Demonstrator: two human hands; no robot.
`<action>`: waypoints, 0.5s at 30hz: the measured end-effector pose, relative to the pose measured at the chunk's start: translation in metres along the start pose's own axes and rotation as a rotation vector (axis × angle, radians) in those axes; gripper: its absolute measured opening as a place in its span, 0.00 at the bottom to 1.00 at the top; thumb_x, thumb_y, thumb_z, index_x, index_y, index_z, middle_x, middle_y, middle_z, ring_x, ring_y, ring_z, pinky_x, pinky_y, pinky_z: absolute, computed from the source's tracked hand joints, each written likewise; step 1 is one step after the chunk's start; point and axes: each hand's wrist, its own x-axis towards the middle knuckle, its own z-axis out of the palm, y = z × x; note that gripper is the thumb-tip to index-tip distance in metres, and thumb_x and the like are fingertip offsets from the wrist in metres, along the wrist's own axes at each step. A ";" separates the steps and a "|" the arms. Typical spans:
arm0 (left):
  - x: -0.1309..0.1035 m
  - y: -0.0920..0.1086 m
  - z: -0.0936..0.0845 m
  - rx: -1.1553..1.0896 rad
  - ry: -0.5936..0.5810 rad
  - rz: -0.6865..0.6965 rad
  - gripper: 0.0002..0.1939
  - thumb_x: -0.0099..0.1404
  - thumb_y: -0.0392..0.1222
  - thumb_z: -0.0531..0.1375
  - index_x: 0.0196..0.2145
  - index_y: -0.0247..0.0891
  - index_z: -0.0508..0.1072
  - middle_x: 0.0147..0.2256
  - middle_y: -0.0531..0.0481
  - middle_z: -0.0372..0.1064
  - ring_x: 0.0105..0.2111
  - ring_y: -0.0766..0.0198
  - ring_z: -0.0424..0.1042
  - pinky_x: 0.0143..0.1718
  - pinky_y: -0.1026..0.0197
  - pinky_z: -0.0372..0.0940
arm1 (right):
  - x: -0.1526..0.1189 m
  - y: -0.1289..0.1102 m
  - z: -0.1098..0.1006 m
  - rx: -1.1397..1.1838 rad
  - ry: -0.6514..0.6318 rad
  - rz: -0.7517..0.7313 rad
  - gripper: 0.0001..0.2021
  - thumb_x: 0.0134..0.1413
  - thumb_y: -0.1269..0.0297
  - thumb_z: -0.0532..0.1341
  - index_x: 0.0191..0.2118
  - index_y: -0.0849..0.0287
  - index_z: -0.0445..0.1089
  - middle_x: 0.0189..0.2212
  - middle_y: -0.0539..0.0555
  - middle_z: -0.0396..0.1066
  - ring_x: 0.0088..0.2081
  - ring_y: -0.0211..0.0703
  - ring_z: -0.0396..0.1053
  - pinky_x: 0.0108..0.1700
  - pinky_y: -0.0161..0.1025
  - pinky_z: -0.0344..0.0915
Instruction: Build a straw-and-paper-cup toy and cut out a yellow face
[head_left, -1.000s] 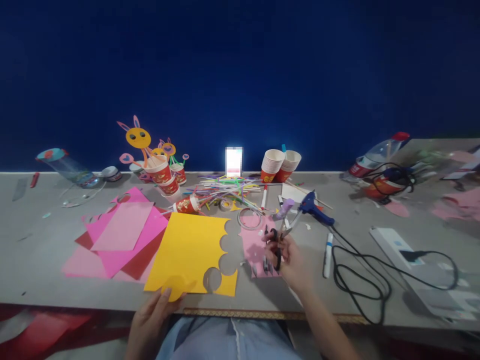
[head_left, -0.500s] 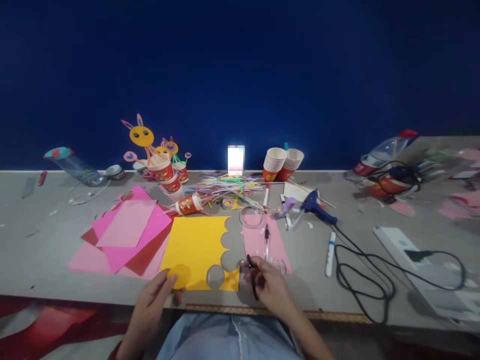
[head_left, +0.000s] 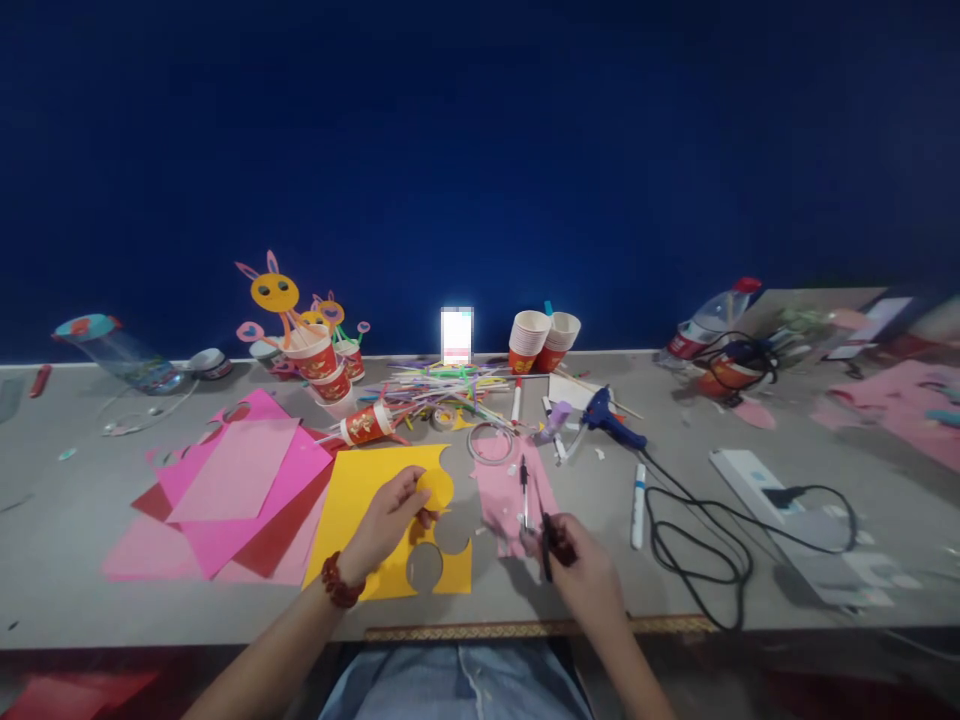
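My left hand (head_left: 397, 508) pinches a round yellow paper disc (head_left: 436, 489) above the yellow sheet (head_left: 360, 545), which has round cut-outs along its right side. Black-handled scissors (head_left: 547, 545) are in my right hand (head_left: 581, 570), their blades pointing away from me and blurred. Just left of them, a pen (head_left: 524, 490) lies on a pink paper piece (head_left: 491, 485) with small scraps around it. A roll of clear tape (head_left: 489, 443) rests at the far end of that piece.
Pink and red sheets (head_left: 232, 470) are stacked at left, behind them cups with paper figures (head_left: 310, 355). Balloon sticks or straws (head_left: 450, 383) lie mid-back, near stacked paper cups (head_left: 529, 342). A blue glue gun (head_left: 611, 422), its cord, a marker (head_left: 638, 507) and a power strip (head_left: 757, 490) occupy the right.
My left hand has carried the yellow disc right and away from me, over the yellow sheet. My right hand has shifted right with the scissors. The camera view has turned slightly.
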 end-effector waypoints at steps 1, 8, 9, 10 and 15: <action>0.001 0.001 0.001 -0.002 -0.007 -0.002 0.16 0.65 0.53 0.60 0.40 0.38 0.67 0.26 0.52 0.74 0.24 0.65 0.72 0.28 0.63 0.65 | 0.002 0.004 -0.005 -0.033 0.040 0.010 0.15 0.57 0.47 0.61 0.33 0.54 0.65 0.22 0.48 0.68 0.24 0.43 0.67 0.28 0.36 0.63; 0.007 0.000 0.007 -0.017 -0.047 -0.009 0.16 0.65 0.54 0.60 0.37 0.37 0.67 0.25 0.51 0.75 0.23 0.65 0.73 0.27 0.63 0.65 | 0.016 0.029 -0.035 -0.193 0.148 0.094 0.16 0.54 0.45 0.59 0.38 0.53 0.66 0.27 0.52 0.74 0.30 0.51 0.73 0.31 0.41 0.66; 0.009 0.000 0.006 -0.025 -0.054 -0.008 0.16 0.65 0.54 0.60 0.38 0.37 0.67 0.27 0.49 0.76 0.24 0.64 0.74 0.28 0.63 0.66 | 0.018 0.031 -0.037 -0.201 0.152 0.107 0.17 0.54 0.44 0.59 0.38 0.53 0.66 0.29 0.53 0.75 0.30 0.51 0.74 0.31 0.41 0.67; 0.010 -0.001 0.006 -0.037 -0.060 -0.008 0.16 0.65 0.53 0.60 0.39 0.37 0.67 0.28 0.48 0.76 0.25 0.63 0.75 0.29 0.63 0.66 | 0.020 0.032 -0.039 -0.211 0.158 0.121 0.18 0.53 0.44 0.59 0.39 0.53 0.66 0.29 0.54 0.76 0.30 0.52 0.74 0.31 0.42 0.67; 0.018 -0.006 0.005 -0.106 -0.127 -0.037 0.16 0.63 0.51 0.61 0.40 0.36 0.67 0.30 0.46 0.78 0.27 0.62 0.77 0.30 0.62 0.68 | 0.027 0.036 -0.042 -0.258 0.161 0.147 0.20 0.52 0.42 0.59 0.39 0.53 0.68 0.28 0.54 0.76 0.28 0.51 0.74 0.28 0.41 0.66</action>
